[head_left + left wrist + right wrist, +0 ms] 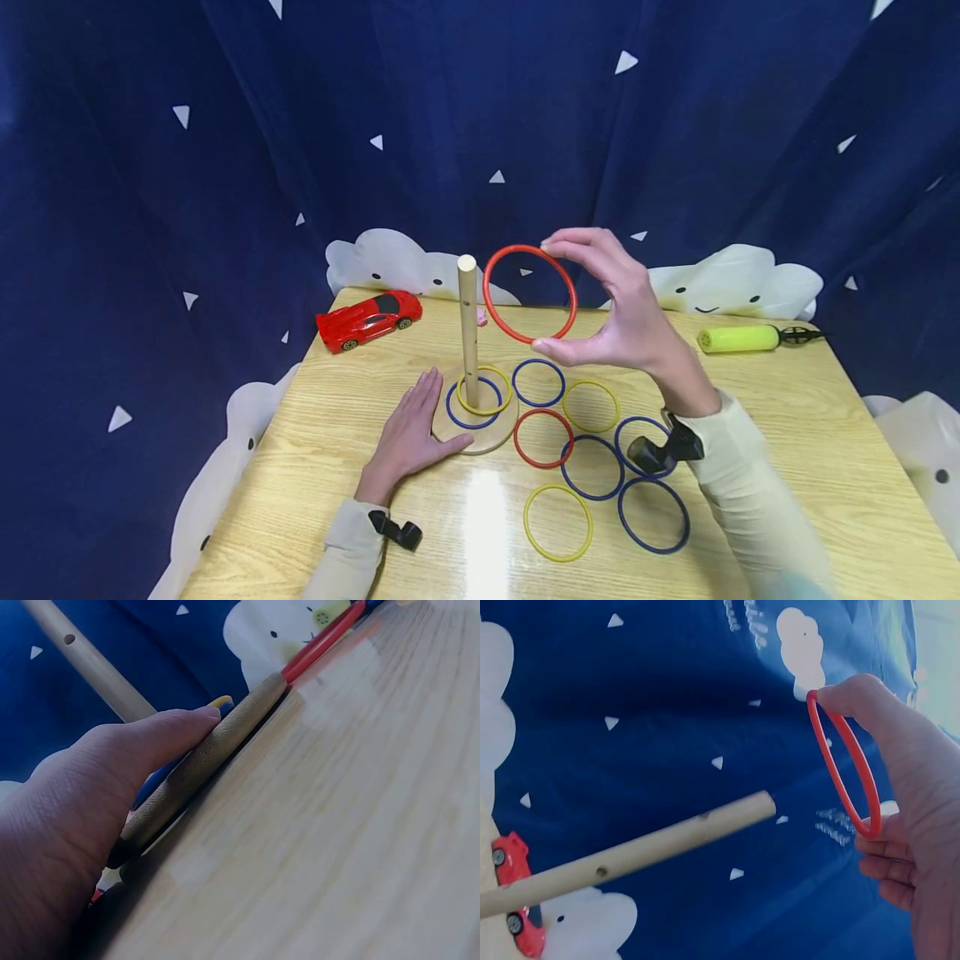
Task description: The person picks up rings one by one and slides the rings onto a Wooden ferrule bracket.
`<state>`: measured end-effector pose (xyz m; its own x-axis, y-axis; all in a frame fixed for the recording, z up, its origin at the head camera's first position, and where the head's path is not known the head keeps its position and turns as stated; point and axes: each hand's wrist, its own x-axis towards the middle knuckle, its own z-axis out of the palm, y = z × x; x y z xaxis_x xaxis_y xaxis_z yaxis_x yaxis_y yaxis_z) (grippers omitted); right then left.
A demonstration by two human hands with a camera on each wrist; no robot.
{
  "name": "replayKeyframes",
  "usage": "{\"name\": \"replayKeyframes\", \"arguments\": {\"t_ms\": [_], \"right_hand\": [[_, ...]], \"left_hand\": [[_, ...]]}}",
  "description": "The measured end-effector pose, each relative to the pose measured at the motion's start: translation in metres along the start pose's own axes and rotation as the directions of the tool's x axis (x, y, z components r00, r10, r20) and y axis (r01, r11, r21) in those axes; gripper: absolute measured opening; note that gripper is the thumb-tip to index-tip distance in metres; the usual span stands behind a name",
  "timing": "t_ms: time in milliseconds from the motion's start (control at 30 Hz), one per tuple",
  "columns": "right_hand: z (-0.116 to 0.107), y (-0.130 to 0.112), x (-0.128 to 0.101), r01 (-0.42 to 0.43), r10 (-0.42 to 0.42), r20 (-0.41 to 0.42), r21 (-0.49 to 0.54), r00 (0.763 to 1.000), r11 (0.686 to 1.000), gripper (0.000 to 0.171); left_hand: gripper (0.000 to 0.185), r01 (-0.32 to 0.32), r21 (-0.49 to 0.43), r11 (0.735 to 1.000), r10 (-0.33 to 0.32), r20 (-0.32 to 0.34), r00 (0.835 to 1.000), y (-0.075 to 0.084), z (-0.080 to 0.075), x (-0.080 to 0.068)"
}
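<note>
Wooden table (787, 433): right hand (622, 308) pinches red ring (530, 293) beside peg (468, 329); left hand (408, 437) flat against base (480, 437)

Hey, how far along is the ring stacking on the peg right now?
Done: a blue ring and a yellow ring already lie around the wooden peg. In hand: the right hand pinches a red ring beside the peg's top, while the left hand rests flat against the base. Left: seven rings on the table.
</note>
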<state>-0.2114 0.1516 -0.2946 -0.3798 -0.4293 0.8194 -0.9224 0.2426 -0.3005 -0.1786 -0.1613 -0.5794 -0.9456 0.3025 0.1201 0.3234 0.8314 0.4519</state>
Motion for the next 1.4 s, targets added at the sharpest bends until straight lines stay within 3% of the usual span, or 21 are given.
{"name": "replayKeyframes", "arguments": {"t_ms": [233,600,900,1200,1400], "right_hand": [[0.011,-0.002,0.026,0.047,-0.047,0.005,0.000,0.999,0.999,0.088],[0.032,0.016,0.026,-0.090,0.092,0.102,-0.025,0.990,0.996,0.084],[0.049,0.030,0.004,-0.126,0.138,0.171,-0.080,0.976,0.989,0.085],[0.068,0.037,-0.032,-0.185,0.205,0.218,-0.108,0.954,0.977,0.086],[0.083,0.042,-0.058,-0.215,0.239,0.238,-0.120,0.942,0.969,0.087]], "left_hand": [[0.125,0.011,0.000,1.000,-0.011,0.003,1.000,0.001,0.000,0.000],[0.125,-0.006,0.001,1.000,0.006,-0.009,1.000,-0.001,0.001,-0.002],[0.125,0.011,-0.002,1.000,-0.011,-0.006,1.000,0.001,0.000,-0.001],[0.126,0.008,0.003,1.000,-0.008,0.008,1.000,0.001,0.001,-0.002],[0.125,-0.011,0.013,1.000,0.011,-0.017,1.000,-0.002,0.002,-0.001]]}}
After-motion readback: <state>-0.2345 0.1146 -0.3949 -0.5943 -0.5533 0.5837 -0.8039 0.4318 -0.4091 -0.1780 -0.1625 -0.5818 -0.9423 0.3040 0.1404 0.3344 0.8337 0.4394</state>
